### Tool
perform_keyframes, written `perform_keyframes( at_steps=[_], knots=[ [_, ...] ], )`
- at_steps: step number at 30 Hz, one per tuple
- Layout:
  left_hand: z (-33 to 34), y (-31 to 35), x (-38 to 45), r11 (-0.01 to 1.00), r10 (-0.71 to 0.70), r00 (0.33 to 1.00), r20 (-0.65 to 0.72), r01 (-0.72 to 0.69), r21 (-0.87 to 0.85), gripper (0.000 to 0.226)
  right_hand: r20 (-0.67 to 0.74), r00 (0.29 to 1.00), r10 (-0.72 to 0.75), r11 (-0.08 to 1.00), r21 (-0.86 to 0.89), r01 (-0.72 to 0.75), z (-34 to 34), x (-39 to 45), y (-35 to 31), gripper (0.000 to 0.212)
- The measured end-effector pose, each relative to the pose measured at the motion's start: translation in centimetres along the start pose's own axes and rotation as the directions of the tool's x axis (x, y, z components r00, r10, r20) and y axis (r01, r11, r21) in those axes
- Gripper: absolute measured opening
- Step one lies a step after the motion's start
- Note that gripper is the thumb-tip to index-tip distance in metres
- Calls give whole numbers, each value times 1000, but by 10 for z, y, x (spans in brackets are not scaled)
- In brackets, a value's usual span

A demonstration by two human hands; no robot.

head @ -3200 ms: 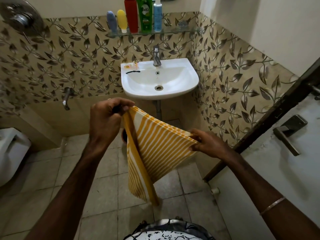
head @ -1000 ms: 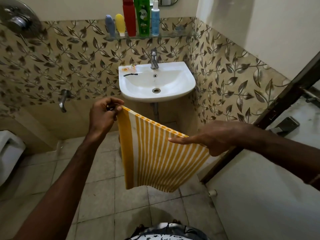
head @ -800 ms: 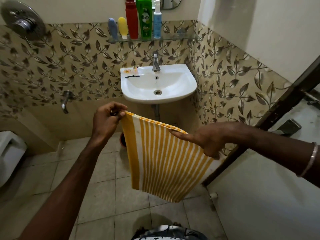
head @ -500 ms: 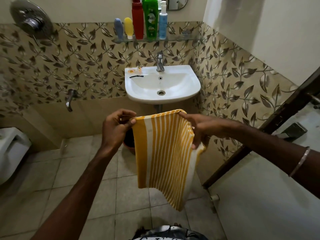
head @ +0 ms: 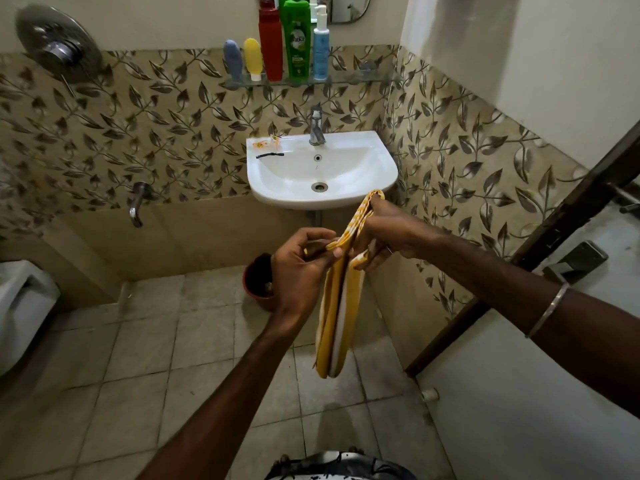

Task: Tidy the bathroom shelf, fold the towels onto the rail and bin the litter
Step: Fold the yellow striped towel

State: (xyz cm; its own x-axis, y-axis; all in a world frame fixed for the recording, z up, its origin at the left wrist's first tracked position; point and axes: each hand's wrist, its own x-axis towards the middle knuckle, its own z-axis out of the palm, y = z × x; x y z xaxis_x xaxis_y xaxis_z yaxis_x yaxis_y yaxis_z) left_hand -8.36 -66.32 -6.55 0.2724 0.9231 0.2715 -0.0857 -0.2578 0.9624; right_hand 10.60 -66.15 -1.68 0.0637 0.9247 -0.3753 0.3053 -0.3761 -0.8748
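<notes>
- Left hand pinches the near top corner of the yellow striped towel; right hand grips the far top edge.
- The towel hangs doubled, in mid-air, in front of the basin.
- To fold it well — match the corners, keep the top edge taut, then let the layers hang even before halving again.
- No rail in view.

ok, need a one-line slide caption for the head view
Both hands, left hand and right hand, pinch a folded yellow-striped towel hanging above the tiled floor, before the white sink.
</notes>
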Motion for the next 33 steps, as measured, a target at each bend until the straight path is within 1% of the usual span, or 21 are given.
perform_keyframes(
  at_steps=[5,9,11,13,15,16,18,21,22,23,24,25,26,27,28,29,30,31,33],
  knots=[
    [13,1,-4,991,80,997,-23,-77,109,27,-68,998,13,999,33,-10,0,3,-4,26],
    [18,-2,-7,966,178,983,-38,-167,197,22,-48,998,29,998,57,-26,-1,0,-5,12],
    [19,-4,-8,948,218,975,-42,-201,247,21,-43,998,40,995,95,-35,-1,-2,-5,10],
    [21,-5,-9,933,252,968,-22,-237,272,26,-65,997,42,990,135,-33,-2,-3,-5,10],
    [23,-4,-10,900,301,953,28,-293,322,37,-90,995,41,988,155,-26,-4,-3,-4,10],
    [23,-4,-11,877,326,944,49,-321,357,41,-86,995,42,986,167,-27,-5,-3,-5,11],
    [24,-1,-9,839,373,927,46,-358,411,42,-47,997,58,978,203,-47,-5,-3,-5,14],
    [23,4,-2,854,386,923,-1,-356,379,40,13,998,67,955,288,-68,-10,-5,-4,22],
    [23,6,0,870,373,928,-12,-345,351,39,16,998,62,960,273,-64,-13,-7,-2,22],
    [22,9,1,887,355,935,-18,-330,322,38,-3,999,52,975,216,-50,-15,-9,0,21],
    [21,11,3,902,331,943,-21,-310,301,36,-61,998,27,996,92,-21,-17,-11,3,20],
    [20,13,4,916,304,952,-23,-285,282,34,-153,988,-22,995,-101,6,-19,-12,6,23],
    [18,16,5,931,273,962,-25,-258,259,34,-244,964,-103,942,-336,16,-21,-12,10,31],
    [16,18,7,945,243,970,-25,-231,232,35,-314,927,-205,834,-552,-2,-23,-12,15,43],
    [13,19,9,956,217,976,-20,-209,208,36,-355,884,-305,728,-685,-24,-25,-12,18,51],
    [10,20,11,964,195,981,-9,-190,187,37,-367,845,-389,678,-735,-7,-28,-13,20,53],
    [5,21,13,971,175,985,6,-173,167,38,-356,819,-449,682,-729,57,-32,-15,20,49],
    [0,21,15,978,155,988,20,-157,141,37,-335,809,-483,717,-681,146,-37,-16,20,43],
    [-11,22,21,987,121,992,37,-124,98,36,-300,823,-482,812,-507,290,-49,-17,19,36]
  ],
)
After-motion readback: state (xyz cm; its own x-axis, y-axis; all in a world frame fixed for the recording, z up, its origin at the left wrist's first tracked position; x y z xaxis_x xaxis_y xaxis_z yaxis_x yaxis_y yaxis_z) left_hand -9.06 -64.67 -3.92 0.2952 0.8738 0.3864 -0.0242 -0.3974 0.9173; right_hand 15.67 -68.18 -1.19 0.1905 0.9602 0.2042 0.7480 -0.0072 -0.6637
